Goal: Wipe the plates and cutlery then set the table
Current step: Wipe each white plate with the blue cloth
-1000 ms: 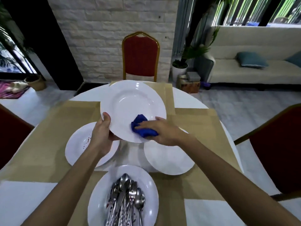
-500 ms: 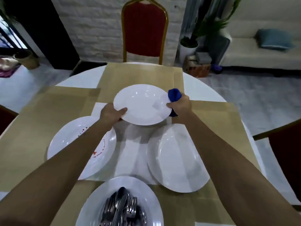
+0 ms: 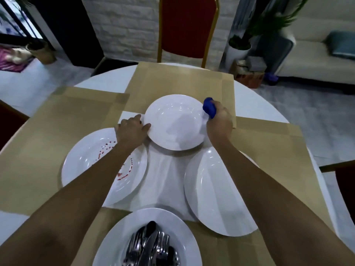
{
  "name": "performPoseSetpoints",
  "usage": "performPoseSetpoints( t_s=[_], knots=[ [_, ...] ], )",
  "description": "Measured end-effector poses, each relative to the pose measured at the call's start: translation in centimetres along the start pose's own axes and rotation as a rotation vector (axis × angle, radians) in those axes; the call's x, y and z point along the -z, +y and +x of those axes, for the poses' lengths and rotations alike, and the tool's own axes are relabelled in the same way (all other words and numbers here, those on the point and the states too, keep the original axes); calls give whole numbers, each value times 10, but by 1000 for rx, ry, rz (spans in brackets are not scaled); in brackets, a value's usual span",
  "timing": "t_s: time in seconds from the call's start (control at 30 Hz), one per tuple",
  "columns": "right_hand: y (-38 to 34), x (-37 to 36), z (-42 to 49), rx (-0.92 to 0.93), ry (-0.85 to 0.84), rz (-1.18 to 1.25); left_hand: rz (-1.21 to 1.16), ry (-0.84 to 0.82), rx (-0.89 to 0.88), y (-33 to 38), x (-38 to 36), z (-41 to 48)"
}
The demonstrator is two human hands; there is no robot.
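Observation:
A clean white plate (image 3: 173, 121) lies at the far middle of the table, partly on the far tan placemat (image 3: 178, 81). My left hand (image 3: 131, 130) grips its left rim, thumb on top. My right hand (image 3: 219, 121) is at the plate's right rim and clutches a blue cloth (image 3: 209, 109). To the left lies a white plate with red stains (image 3: 92, 160), partly under my left forearm. A clean plate (image 3: 215, 196) lies on the right. At the near edge a white plate (image 3: 119, 237) carries a pile of metal cutlery (image 3: 151, 248).
The round white table (image 3: 107, 81) is covered with tan placemats. A red chair with a gold frame (image 3: 187, 25) stands at the far side. Dark red chairs (image 3: 345, 181) flank the left and right edges. A potted plant and a sofa stand beyond on the right.
The wiped plate has moved from upright in front of me down and away onto the far side of the table. My right hand has shifted from the plate's face to its right rim.

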State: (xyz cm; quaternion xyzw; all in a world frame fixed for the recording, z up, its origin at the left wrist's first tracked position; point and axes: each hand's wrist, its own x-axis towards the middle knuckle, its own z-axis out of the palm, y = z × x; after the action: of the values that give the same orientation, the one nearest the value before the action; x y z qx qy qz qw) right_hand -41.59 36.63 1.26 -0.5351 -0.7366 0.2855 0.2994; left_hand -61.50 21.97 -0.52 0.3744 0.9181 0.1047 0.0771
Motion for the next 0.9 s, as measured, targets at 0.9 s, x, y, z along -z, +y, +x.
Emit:
performPoseSetpoints(
  t_s=[0.9],
  knots=[
    [-147,16,-172,-575,-707,524,-1549,162,361,-132,109,-216]
  ],
)
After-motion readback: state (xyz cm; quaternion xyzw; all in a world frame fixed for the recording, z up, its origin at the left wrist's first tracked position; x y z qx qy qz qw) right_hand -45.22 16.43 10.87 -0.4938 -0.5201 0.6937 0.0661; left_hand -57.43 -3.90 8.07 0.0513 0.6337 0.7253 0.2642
